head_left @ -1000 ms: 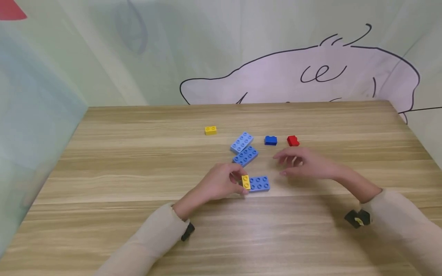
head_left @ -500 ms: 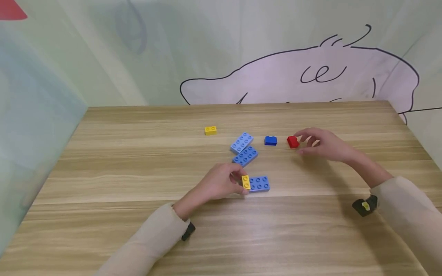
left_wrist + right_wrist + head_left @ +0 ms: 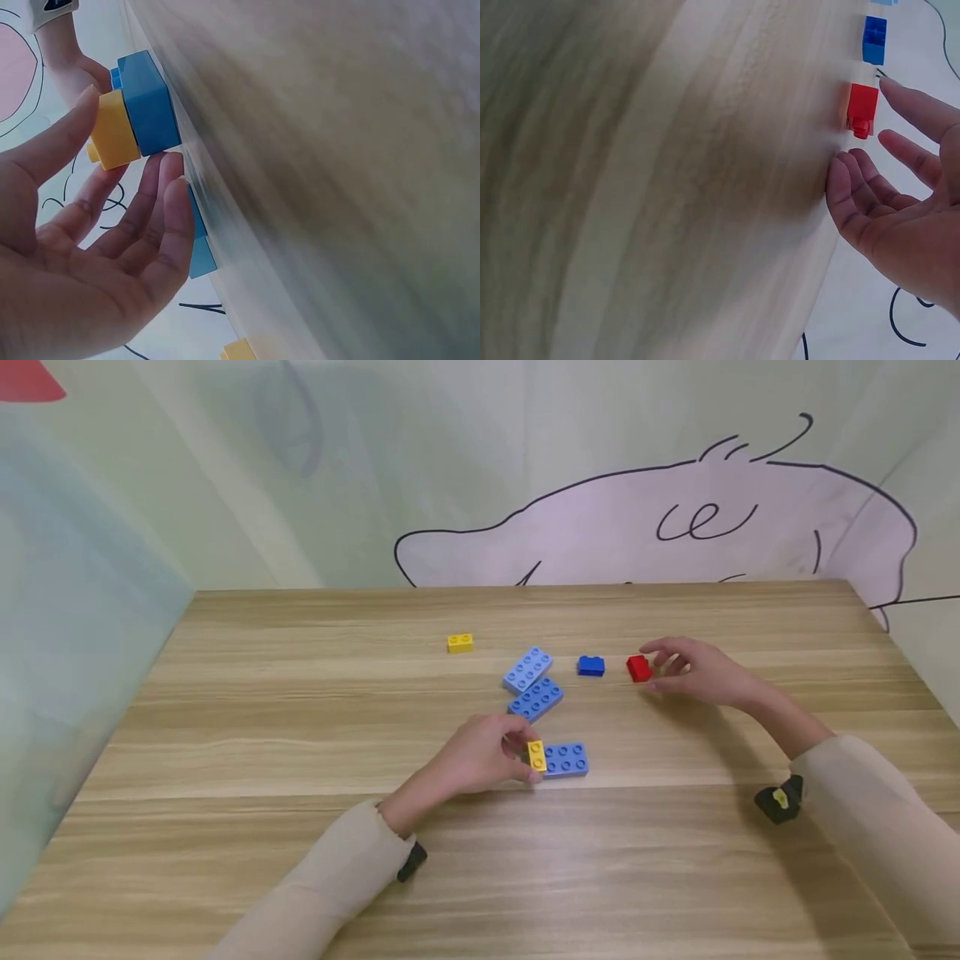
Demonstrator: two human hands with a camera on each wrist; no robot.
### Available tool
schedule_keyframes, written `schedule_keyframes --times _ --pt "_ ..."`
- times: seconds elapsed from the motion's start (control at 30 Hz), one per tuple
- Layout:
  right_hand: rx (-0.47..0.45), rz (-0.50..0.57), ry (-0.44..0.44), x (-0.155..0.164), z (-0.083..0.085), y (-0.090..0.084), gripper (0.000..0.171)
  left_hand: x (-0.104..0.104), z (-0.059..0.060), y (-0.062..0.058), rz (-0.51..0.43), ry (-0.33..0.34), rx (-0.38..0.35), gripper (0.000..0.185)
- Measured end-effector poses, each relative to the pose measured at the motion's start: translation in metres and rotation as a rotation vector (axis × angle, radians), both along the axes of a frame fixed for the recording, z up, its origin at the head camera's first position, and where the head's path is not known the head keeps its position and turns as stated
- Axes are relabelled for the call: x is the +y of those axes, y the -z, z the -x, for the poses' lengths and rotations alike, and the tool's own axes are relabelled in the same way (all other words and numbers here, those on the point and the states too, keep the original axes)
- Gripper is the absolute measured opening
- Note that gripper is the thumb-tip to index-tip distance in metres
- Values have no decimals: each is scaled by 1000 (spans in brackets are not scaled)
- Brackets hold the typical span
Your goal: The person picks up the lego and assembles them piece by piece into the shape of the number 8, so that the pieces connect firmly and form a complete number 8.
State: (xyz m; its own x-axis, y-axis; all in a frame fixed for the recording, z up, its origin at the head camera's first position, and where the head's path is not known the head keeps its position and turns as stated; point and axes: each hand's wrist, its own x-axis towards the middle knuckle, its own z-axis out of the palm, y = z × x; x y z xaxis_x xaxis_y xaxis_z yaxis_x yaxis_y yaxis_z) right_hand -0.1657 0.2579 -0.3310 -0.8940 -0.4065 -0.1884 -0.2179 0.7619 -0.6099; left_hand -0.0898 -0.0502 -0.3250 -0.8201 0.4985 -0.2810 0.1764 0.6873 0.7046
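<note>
My left hand (image 3: 521, 753) grips the left end of a blue plate (image 3: 568, 760) lying on the wooden table (image 3: 300, 710), where a small yellow brick (image 3: 536, 755) sits on top of it. In the left wrist view the thumb lies on the yellow brick (image 3: 112, 136) and the fingers (image 3: 161, 217) reach the blue plate (image 3: 150, 101). My right hand (image 3: 658, 668) hovers beside a red brick (image 3: 638, 668) with its fingers spread. In the right wrist view a small gap shows between the fingers (image 3: 922, 112) and the red brick (image 3: 862, 109).
A dark blue brick (image 3: 591, 666) sits left of the red one. Two light blue plates (image 3: 527, 669) (image 3: 536, 698) lie side by side behind my left hand. A second yellow brick (image 3: 460, 643) rests farther back left. A printed wall rises behind the table.
My right hand moved away from the blue plate, back and to the right, up to the red brick. My left hand has kept its hold.
</note>
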Motion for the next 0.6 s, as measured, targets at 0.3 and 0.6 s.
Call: schedule_keyframes --times 0.3,0.6 --pt "1 -35 11 -2 3 2 51 1 1 1 3 4 7 36" --pt "25 -25 2 -2 3 6 37 0 0 0 12 3 3 36"
